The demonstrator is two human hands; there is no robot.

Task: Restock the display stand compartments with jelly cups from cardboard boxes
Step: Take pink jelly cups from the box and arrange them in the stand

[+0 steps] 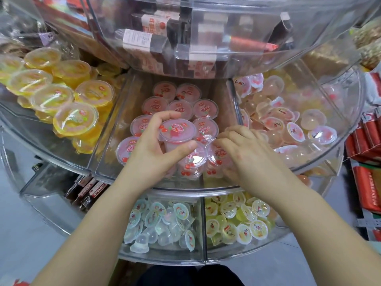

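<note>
A clear plastic display stand (206,187) has wedge compartments on several tiers. The middle compartment holds several pink jelly cups (181,107) with cherry lids. My left hand (156,149) grips one pink jelly cup (177,132) between thumb and fingers, just above the others. My right hand (247,155) rests on a pink cup (216,156) at the compartment's front right, with its fingers curled over the cup's rim. No cardboard box is in view.
Yellow jelly cups (61,93) fill the left compartment. Small pale cups (288,122) fill the right one. The tier below holds small bluish cups (162,221) and small yellow cups (239,219). The upper tier (185,38) overhangs the compartment. Red packets (367,182) stand at right.
</note>
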